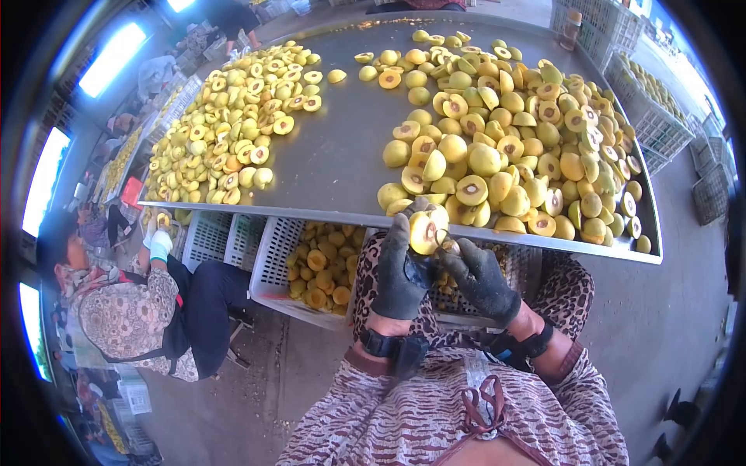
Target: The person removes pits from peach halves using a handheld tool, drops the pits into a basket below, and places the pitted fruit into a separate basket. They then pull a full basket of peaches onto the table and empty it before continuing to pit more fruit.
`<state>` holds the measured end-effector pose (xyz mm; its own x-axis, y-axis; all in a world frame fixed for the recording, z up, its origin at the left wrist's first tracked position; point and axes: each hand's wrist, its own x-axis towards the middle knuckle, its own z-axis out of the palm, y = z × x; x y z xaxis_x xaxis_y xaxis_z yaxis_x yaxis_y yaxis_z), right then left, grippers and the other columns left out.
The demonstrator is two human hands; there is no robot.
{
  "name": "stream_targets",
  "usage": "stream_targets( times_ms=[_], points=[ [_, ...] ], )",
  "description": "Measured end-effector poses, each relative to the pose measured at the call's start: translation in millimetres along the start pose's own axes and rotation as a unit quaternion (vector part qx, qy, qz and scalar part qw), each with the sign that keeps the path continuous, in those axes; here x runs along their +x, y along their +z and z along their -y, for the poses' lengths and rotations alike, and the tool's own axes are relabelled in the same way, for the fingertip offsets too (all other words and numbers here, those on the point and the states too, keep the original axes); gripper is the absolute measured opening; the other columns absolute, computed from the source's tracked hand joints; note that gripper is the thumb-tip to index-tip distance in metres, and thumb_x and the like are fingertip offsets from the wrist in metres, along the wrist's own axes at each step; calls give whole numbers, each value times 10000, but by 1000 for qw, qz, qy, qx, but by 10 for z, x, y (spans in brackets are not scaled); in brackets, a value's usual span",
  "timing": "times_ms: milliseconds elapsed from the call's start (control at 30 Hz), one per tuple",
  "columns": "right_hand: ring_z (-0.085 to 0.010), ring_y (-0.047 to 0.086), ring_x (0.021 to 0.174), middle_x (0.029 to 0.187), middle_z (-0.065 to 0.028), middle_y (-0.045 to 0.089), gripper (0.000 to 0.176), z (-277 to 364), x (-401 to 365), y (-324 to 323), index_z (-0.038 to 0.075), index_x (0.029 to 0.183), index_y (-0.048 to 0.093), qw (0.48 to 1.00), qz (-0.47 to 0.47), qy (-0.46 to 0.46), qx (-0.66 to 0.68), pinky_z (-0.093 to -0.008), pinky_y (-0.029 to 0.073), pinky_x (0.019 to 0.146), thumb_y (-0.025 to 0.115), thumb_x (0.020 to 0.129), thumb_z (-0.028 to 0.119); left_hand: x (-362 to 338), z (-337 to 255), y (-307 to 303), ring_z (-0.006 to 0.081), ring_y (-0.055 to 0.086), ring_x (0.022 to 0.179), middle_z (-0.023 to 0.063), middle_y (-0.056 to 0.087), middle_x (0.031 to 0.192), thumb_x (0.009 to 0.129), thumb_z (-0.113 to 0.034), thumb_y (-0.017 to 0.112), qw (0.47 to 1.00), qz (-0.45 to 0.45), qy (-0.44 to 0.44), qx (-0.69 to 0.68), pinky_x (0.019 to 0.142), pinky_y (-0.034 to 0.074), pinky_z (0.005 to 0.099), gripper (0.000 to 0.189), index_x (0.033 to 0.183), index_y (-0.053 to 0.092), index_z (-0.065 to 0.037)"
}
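Note:
My left hand [401,268], in a dark grey glove, is closed around a halved yellow peach [423,233] with its cut face up. My right hand [483,281], gloved too, is closed at the peach's right side. Between its fingertips and the fruit shows a small tool with a thin curved metal loop [441,235]; its handle is hidden in the fingers. Both hands are just in front of the metal table's near edge [334,215]. A large heap of halved peaches [513,155] lies beyond them, many with brown pit centres showing.
Another heap of peach halves [225,124] covers the table's left side. Below the edge stands a white crate [268,268] holding pitted halves, with another crate [532,268] by my knees. A co-worker [132,311] sits at the left. Stacked crates [649,109] stand at the right.

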<state>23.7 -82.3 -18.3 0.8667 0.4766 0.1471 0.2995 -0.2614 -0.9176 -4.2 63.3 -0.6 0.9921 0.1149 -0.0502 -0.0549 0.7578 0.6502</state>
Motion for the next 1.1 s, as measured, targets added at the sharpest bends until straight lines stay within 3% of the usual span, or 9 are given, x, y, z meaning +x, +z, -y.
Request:
stream_targets(
  times_ms=[133,467,533,733,867,967,1033,1100],
  points=[
    [-474,609,781,781,-269,623,234,60,26,-9,11,978,572,1000,7,-14,-17,-513,453,617,591,952,243,1,13,4,227,538,1206,122,550,1300,1051,-483,349,999,-30,-14,-19,1040,444,374,577,1387,463,-28],
    [-467,620,799,815,-272,636,242,71,75,134,8,1009,579,999,-26,-17,14,-517,470,655,559,976,247,68,109,-92,223,558,1158,126,576,1248,1054,-479,342,999,-45,5,-11,1023,455,371,561,1325,510,-17],
    [-473,620,816,852,-273,645,267,23,70,141,15,1095,571,1000,2,-9,-11,-521,475,674,552,978,254,73,112,-102,212,579,1120,120,599,1201,1054,-475,346,996,-48,47,58,996,473,352,553,1294,527,-11],
    [-484,614,820,867,-285,643,405,86,124,175,-19,1253,491,999,-18,-29,5,-521,478,685,548,975,269,156,55,48,175,619,1006,98,628,1109,1053,-433,383,992,-80,63,73,893,523,305,496,1175,565,12],
    [-480,619,814,869,-285,644,447,101,197,123,-42,1284,462,995,-37,-77,-48,-519,482,689,546,977,272,202,-32,135,172,622,992,96,631,1091,1057,-423,378,995,-85,40,14,891,525,298,493,1158,570,20],
    [-467,632,822,899,-281,652,473,31,176,76,-46,1326,429,991,-16,-118,-64,-507,494,698,543,980,257,191,-2,151,171,625,984,100,635,1076,1064,-401,369,994,-89,46,34,891,528,293,479,1152,572,24],
    [-456,644,841,928,-277,657,462,-17,128,97,-41,1331,428,994,-32,-99,19,-491,507,704,543,982,240,206,46,126,174,635,953,109,642,1049,1071,-389,351,968,-49,108,221,877,541,304,488,1166,563,40],
    [-418,661,820,904,-245,663,380,-65,81,64,-34,1266,472,993,-46,-110,9,-451,507,694,538,985,213,188,77,183,185,644,943,119,650,1053,1067,-349,384,984,-48,82,149,864,548,316,442,1186,553,41]
  ],
)
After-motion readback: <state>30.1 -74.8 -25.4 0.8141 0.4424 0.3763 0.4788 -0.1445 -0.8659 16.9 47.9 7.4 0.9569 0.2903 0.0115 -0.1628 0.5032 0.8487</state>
